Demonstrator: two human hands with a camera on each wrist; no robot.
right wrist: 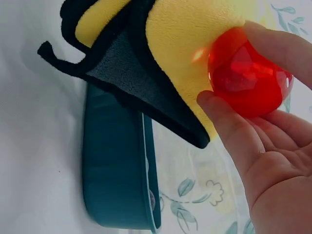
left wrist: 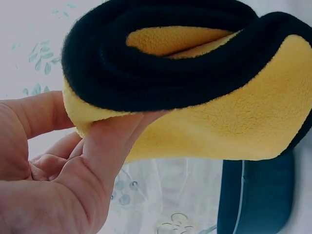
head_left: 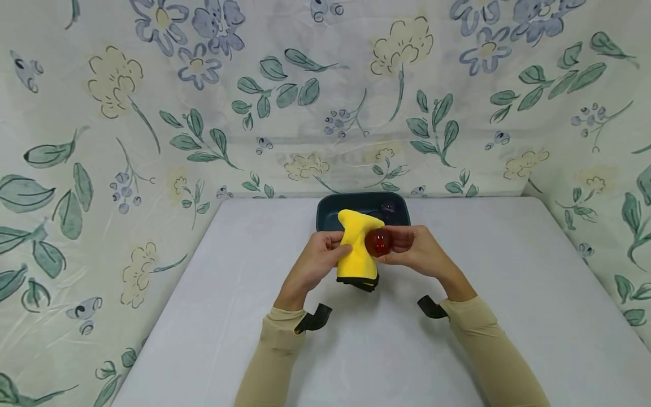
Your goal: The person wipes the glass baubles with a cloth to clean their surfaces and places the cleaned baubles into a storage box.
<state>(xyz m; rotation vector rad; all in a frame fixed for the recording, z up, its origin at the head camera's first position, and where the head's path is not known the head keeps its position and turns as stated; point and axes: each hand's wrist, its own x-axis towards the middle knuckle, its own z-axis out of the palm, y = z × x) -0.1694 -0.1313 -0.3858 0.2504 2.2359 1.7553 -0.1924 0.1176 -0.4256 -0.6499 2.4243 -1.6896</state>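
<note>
A red ball (head_left: 378, 242) is pinched by the right hand (head_left: 417, 251) against a yellow cloth (head_left: 356, 251) gripped by the left hand (head_left: 315, 263), above the worktop (head_left: 203, 316); the smooth ball could be squeezed out and dropped.

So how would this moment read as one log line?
left hand: holds yellow cloth | right hand: holds red ball against cloth | dark tray behind

Wearing long beige sleeves (head_left: 277, 350) on both arms, w/ black straps (head_left: 313, 318) sticking out at each wrist; left hand (head_left: 311, 265) & right hand (head_left: 418, 252) going bare.
</note>
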